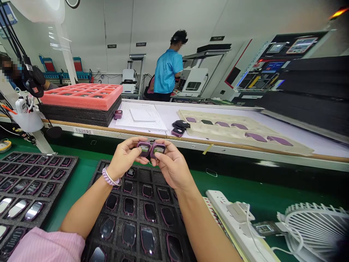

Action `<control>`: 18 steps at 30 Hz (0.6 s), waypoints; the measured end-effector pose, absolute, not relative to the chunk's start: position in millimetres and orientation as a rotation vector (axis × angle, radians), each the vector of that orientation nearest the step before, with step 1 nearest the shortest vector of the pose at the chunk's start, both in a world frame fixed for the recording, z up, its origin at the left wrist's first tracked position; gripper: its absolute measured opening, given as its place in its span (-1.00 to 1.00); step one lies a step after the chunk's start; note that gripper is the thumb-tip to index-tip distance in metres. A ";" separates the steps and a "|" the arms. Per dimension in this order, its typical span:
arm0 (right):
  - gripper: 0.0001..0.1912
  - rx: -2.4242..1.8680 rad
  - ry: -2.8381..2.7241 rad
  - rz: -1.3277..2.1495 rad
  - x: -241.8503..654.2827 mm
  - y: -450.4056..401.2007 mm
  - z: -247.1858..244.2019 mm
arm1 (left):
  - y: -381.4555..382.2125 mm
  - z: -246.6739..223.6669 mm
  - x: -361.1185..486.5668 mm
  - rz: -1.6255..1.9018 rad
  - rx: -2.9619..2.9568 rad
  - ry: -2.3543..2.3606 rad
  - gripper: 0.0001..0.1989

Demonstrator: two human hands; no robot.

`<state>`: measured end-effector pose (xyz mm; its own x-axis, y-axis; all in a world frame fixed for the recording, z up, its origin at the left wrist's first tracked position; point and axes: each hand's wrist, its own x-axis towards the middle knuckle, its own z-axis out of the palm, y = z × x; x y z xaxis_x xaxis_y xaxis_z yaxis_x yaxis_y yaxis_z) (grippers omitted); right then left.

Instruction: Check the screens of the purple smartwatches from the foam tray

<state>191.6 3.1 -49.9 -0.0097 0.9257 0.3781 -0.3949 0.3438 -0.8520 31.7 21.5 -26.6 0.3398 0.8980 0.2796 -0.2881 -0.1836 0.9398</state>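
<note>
Two purple-framed smartwatches without straps are held side by side above the foam tray, screens facing me and partly lit. My left hand (125, 154) pinches the left smartwatch (144, 147), its thumb on the front. The right smartwatch (159, 148) is gripped between thumb and fingers of my right hand (173, 163). Below them lies a black foam tray (144, 176) with smartwatches in many pockets; a few pockets near the far edge are bare. My forearms cover part of this tray.
Another filled black tray (71, 168) lies left. On the raised shelf are a pink foam tray (109, 103) on black ones, papers (141, 116), loose smartwatches (178, 131) and a beige tray (231, 136). A power strip (226, 207) and white fan (313, 225) stand right. A person in blue (166, 72) works behind.
</note>
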 end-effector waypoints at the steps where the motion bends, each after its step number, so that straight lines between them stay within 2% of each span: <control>1: -0.62 -0.604 -1.132 1.157 191.7 2.5 -49.3 | 21.5 -26.4 31.2 1.192 1.345 0.615 -0.59; 18: -0.62 -0.618 -1.155 1.144 192.9 2.6 -50.5 | 24.4 -28.6 30.3 1.191 1.364 0.594 -0.51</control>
